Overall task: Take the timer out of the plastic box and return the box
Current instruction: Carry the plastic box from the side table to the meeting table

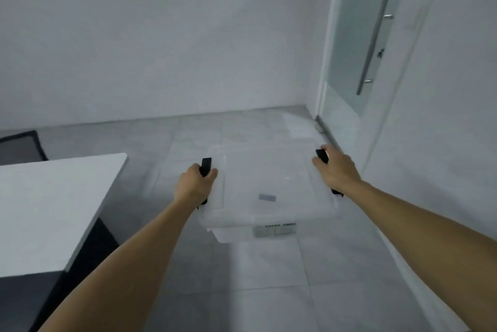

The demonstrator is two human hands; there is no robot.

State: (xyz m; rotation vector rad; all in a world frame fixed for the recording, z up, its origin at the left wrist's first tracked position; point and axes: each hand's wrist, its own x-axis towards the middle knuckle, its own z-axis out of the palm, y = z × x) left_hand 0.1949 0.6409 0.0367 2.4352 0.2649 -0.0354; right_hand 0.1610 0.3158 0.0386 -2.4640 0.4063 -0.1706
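A clear plastic box (269, 189) with a translucent lid sits in the middle of the view, over the grey tiled floor. Black latches run along its left and right sides. My left hand (192, 186) grips the left black latch (206, 166). The right black latch (321, 155) is held by my right hand (334, 167). A small grey rectangular patch (267, 198) shows through or on the lid. A label (274, 230) is stuck on the box's near wall. No timer can be made out; the picture is blurred.
A white table (48, 208) with a dark base stands at the left, with a dark chair (21, 146) behind it. A frosted glass door (368, 35) with a long metal handle (372, 46) is at the right. White walls close off the corner beyond the box.
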